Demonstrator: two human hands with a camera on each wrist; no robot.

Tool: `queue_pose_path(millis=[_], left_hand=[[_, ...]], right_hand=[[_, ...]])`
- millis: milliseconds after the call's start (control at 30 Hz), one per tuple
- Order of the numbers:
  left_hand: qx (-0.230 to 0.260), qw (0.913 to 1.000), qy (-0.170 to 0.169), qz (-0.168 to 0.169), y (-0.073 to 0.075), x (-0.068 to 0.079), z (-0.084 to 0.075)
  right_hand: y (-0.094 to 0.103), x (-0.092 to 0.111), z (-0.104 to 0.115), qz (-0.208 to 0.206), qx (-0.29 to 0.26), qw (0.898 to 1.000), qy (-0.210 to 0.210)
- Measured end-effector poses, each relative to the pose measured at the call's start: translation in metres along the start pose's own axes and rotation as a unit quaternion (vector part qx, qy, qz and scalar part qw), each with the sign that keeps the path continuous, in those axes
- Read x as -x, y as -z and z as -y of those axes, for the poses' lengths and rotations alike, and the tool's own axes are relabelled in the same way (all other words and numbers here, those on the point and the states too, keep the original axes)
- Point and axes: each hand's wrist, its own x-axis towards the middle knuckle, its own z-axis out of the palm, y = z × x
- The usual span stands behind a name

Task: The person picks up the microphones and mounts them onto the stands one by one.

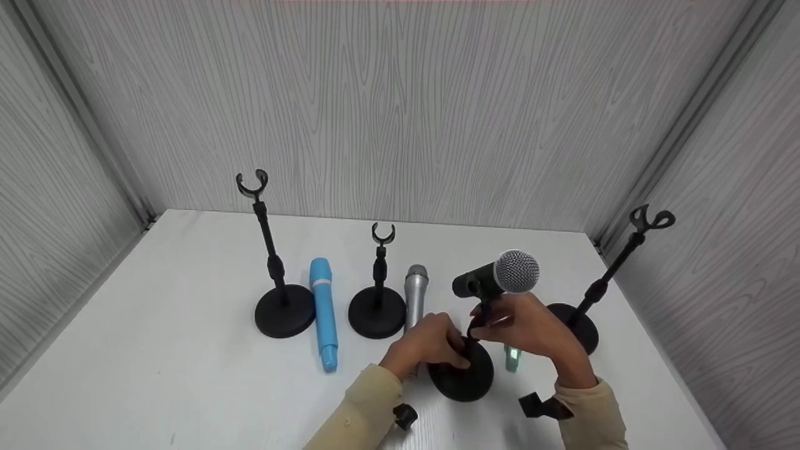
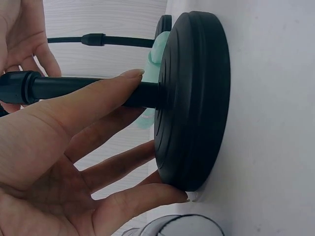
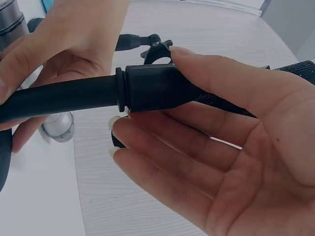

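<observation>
A short black microphone stand [image 1: 465,382] with a round base is between my hands, and a black microphone with a silver mesh head [image 1: 516,271] lies in its top clip, head to the right. My left hand [image 1: 432,342] pinches the lower pole; in the left wrist view the thumb [image 2: 106,101] lies along it and other fingers reach the base's rim. Higher up, my right hand [image 1: 528,325] grips the stand just below the microphone. The right wrist view shows its thumb and fingers around the thicker collar [image 3: 155,88] of the pole.
To the left stand two black stands with bare clips, one tall [image 1: 284,312] and one short [image 1: 376,314]. A blue microphone [image 1: 323,306] lies between them. A silver microphone [image 1: 415,290] lies partly behind my left hand. At right are a green microphone [image 1: 512,359] and another tall stand [image 1: 597,290].
</observation>
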Motion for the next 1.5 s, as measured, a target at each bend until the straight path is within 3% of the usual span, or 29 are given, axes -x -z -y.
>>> queue_pose_path(millis=[267, 800, 1200, 1500], left_hand=[[-0.005, 1.0000, 0.005, 0.003, -0.0016, -0.0002, -0.0007], [-0.007, 1.0000, -0.002, 0.006, -0.0050, -0.0018, 0.0007], [0.004, 0.9999, -0.009, 0.012, -0.0038, 0.0001, 0.0015], [0.011, 0.9999, -0.003, 0.004, -0.0049, 0.0008, 0.0039]], right_hand=[[0.0007, 0.0002, -0.0012, -0.023, 0.010, 1.000, 0.005], [0.0013, 0.0023, -0.0079, 0.034, -0.014, 0.999, 0.014], [-0.0022, 0.0014, -0.0010, -0.023, -0.013, 1.000, -0.001], [-0.0015, -0.0017, 0.0008, -0.013, -0.013, 1.000, -0.001]])
